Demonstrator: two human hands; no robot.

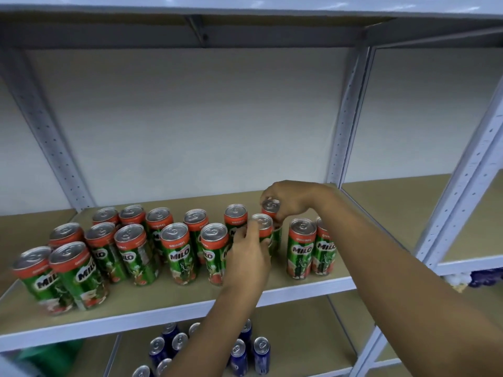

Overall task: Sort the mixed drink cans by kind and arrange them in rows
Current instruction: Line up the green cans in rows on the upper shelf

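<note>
Several green and red Milo cans (178,254) stand upright in loose rows on the middle shelf (190,303). My left hand (249,257) wraps around the side of one Milo can (263,225) near the right of the group. My right hand (288,198) reaches over from the right and grips the top of another Milo can (271,206) just behind it. Two more Milo cans (300,247) stand to the right of my hands. Several blue cans (261,355) stand on the shelf below, partly hidden by my left forearm.
A grey metal upright (345,126) marks the right end of this shelf bay. A second bay with a bare shelf board (408,213) lies to the right. A green object (51,355) sits on the lower shelf at left. The upper shelf (245,28) hangs overhead.
</note>
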